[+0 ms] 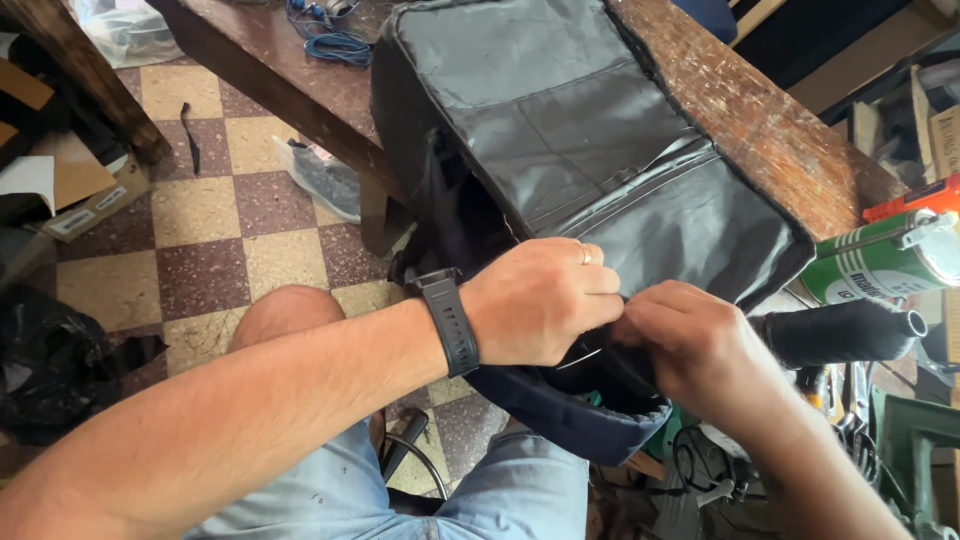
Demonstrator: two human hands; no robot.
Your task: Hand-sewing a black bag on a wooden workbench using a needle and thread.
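Note:
A large black bag lies on a worn wooden table, its near end hanging over the edge toward my lap. My left hand, with a ring and a black wristwatch, pinches the bag's dark blue rim at the near edge. My right hand meets it from the right, fingers curled on the same edge of the bag. What lies between the fingertips is hidden.
A green can lies on its side at the right, beside a black cylindrical handle. Blue cord rests on the table's far end. Checkered floor tiles, cardboard and a black plastic bag are at the left.

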